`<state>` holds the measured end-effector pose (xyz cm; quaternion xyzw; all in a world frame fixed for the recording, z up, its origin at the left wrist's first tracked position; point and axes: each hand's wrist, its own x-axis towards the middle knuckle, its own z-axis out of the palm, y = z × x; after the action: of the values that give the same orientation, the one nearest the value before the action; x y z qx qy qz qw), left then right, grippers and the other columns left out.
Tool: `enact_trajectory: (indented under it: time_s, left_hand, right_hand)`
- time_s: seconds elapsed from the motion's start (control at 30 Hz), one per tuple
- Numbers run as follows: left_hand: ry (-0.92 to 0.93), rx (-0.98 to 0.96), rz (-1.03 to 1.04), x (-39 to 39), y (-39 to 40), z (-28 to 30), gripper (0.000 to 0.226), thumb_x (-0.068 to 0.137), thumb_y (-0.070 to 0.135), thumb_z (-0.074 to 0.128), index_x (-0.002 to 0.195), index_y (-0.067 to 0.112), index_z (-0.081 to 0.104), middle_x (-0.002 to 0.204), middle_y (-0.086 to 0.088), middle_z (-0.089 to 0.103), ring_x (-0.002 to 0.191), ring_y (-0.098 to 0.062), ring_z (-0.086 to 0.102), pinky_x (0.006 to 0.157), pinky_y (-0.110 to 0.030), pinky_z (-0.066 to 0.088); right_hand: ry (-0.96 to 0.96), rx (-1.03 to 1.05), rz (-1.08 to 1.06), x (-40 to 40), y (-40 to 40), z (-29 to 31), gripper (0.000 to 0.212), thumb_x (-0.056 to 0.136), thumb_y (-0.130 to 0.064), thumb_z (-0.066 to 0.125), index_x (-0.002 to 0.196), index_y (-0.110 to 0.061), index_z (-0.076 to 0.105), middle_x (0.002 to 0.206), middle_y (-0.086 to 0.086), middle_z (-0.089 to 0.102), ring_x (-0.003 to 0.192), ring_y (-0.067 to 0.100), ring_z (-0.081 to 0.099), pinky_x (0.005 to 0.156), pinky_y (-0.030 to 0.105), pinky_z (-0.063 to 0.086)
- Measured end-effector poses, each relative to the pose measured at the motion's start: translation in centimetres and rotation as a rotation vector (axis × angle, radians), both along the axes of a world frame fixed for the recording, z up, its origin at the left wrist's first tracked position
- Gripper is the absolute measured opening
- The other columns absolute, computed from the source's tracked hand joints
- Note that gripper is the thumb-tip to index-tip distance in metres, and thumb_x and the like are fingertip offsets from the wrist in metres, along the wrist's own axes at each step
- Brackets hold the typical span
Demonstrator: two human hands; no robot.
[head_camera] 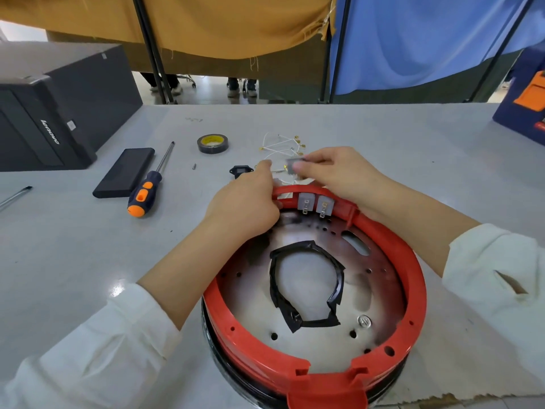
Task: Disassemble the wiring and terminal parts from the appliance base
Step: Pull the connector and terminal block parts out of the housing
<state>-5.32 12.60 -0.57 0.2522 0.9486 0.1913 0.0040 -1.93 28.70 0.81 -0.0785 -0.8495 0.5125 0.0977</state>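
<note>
Grey table (383, 149): right hand (333, 175) pinches terminal block (293, 166) above base (324, 290).

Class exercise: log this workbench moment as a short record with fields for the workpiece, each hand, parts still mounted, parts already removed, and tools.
workpiece: red-rimmed appliance base on the grey table
left hand: grips the far rim
right hand: pinches a small grey terminal part
still mounted: two grey terminal blocks inside the far rim
removed: white wires, black socket
tools: screwdriver, black tape roll
</note>
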Motion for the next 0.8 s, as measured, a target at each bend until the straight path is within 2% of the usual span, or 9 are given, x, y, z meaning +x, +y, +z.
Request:
enact_trajectory:
  time_s: [0.1, 0.17, 0.2, 0.27, 0.33, 0.4, 0.53, 0.67, 0.8]
  left_hand:
    - [0.036, -0.045, 0.057, 0.0, 0.0, -0.1, 0.023, 0.089, 0.024, 0.055, 0.109, 0.013, 0.054, 0.106, -0.009, 0.063, 0.087, -0.029, 0.055, 0.064, -0.031, 0.042]
    - [0.072, -0.099, 0.032, 0.1, 0.1, -0.1, 0.01, 0.09, 0.022, 0.053, 0.093, 0.013, 0.055, 0.099, -0.011, 0.061, 0.075, -0.027, 0.047, 0.051, -0.028, 0.03]
    - [0.078, -0.109, 0.024, 0.2, 0.1, 0.0, 0.008, 0.091, 0.022, 0.052, 0.089, 0.014, 0.054, 0.097, -0.011, 0.06, 0.074, -0.026, 0.045, 0.048, -0.028, 0.026]
    - [0.089, -0.109, 0.023, 0.3, 0.1, 0.1, 0.01, 0.091, 0.024, 0.052, 0.084, 0.019, 0.048, 0.091, -0.009, 0.056, 0.073, -0.025, 0.043, 0.048, -0.029, 0.023]
    - [0.111, -0.114, 0.026, 0.4, 0.1, 0.1, 0.022, 0.091, 0.025, 0.052, 0.073, 0.022, 0.04, 0.078, -0.002, 0.046, 0.071, -0.024, 0.04, 0.05, -0.03, 0.024]
    - [0.129, -0.128, 0.014, 0.5, 0.1, 0.0, 0.036, 0.091, 0.025, 0.053, 0.064, 0.025, 0.028, 0.068, 0.003, 0.033, 0.069, -0.023, 0.038, 0.053, -0.03, 0.025]
    - [0.142, -0.131, -0.004, 0.4, 0.1, -0.1, 0.035, 0.09, 0.025, 0.052, 0.067, 0.026, 0.026, 0.065, 0.006, 0.029, 0.067, -0.023, 0.037, 0.05, -0.028, 0.022]
    - [0.148, -0.128, -0.006, 0.4, 0.2, -0.2, 0.02, 0.09, 0.027, 0.052, 0.083, 0.026, 0.033, 0.066, 0.006, 0.027, 0.071, -0.023, 0.038, 0.052, -0.029, 0.024]
    - [0.156, -0.142, -0.011, 0.5, 0.1, -0.1, 0.016, 0.09, 0.026, 0.051, 0.086, 0.024, 0.036, 0.07, 0.002, 0.03, 0.073, -0.024, 0.038, 0.059, -0.03, 0.028]
  right_hand:
    - [-0.013, -0.073, -0.074, -0.3, 1.6, 0.6, 0.03, 0.086, -0.034, 0.067, 0.111, -0.018, 0.061, 0.095, -0.005, 0.066, 0.068, 0.006, 0.065, 0.049, 0.018, 0.049]
    - [-0.068, 0.1, -0.042, -0.8, 2.5, 0.6, 0.031, 0.086, -0.028, 0.069, 0.112, -0.016, 0.058, 0.094, -0.001, 0.064, 0.07, 0.011, 0.061, 0.045, 0.019, 0.05]
    - [-0.113, 0.25, 0.01, -1.2, 2.7, 0.5, 0.031, 0.085, -0.025, 0.069, 0.113, -0.015, 0.059, 0.096, 0.001, 0.064, 0.072, 0.013, 0.059, 0.049, 0.019, 0.05]
    - [-0.188, 0.581, 0.133, -2.3, 3.0, 0.2, 0.036, 0.085, -0.022, 0.068, 0.119, -0.013, 0.059, 0.11, 0.004, 0.064, 0.083, 0.014, 0.055, 0.069, 0.021, 0.046]
    - [-0.217, 0.726, 0.208, -3.3, 2.9, 0.0, 0.039, 0.087, -0.02, 0.065, 0.124, -0.014, 0.057, 0.12, 0.004, 0.06, 0.088, 0.012, 0.05, 0.077, 0.021, 0.038]
    - [-0.251, 0.806, 0.248, -4.3, 2.8, 0.2, 0.04, 0.087, -0.018, 0.062, 0.126, -0.016, 0.055, 0.122, 0.004, 0.057, 0.094, 0.015, 0.051, 0.08, 0.024, 0.039]
    - [-0.321, 0.934, 0.337, -5.9, 2.4, -0.3, 0.041, 0.088, -0.018, 0.059, 0.129, -0.015, 0.053, 0.129, 0.005, 0.054, 0.114, 0.021, 0.052, 0.096, 0.031, 0.043]
    - [-0.334, 0.898, 0.36, -7.1, 1.9, -0.2, 0.043, 0.086, -0.012, 0.058, 0.128, -0.015, 0.052, 0.125, 0.007, 0.054, 0.104, 0.029, 0.06, 0.089, 0.043, 0.052]
    - [-0.398, 0.932, 0.394, -8.0, 1.4, 0.0, 0.046, 0.085, -0.013, 0.059, 0.13, -0.018, 0.049, 0.123, 0.006, 0.051, 0.097, 0.034, 0.064, 0.085, 0.046, 0.053]
